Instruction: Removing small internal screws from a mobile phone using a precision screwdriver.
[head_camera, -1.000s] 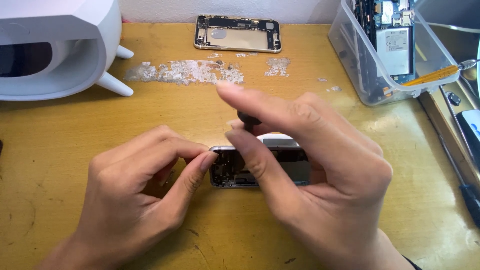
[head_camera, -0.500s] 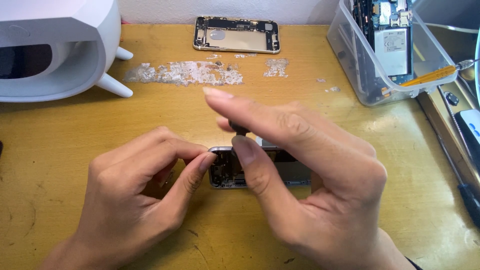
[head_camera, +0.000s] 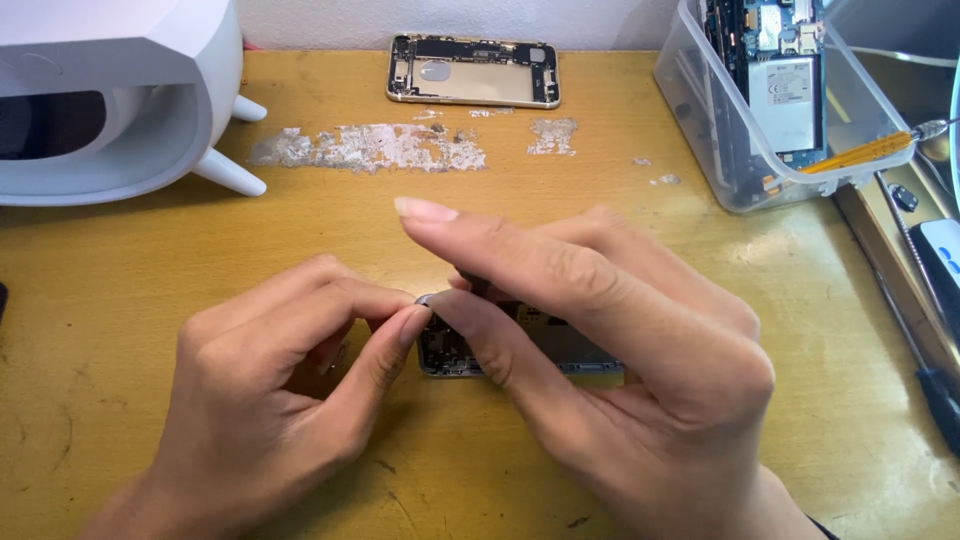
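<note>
My right hand (head_camera: 620, 370) has slid left since a second ago, its thumb and finger now pinching at the opened phone frame's (head_camera: 520, 352) left end, flat on the desk (head_camera: 120, 300). My left hand (head_camera: 290, 400) grips that same corner, steadying it, so the work there looks underway.

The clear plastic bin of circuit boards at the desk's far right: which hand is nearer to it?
Right. The right hand lies below and left of the bin; the left hand is farther left, beyond the opened phone.
</note>
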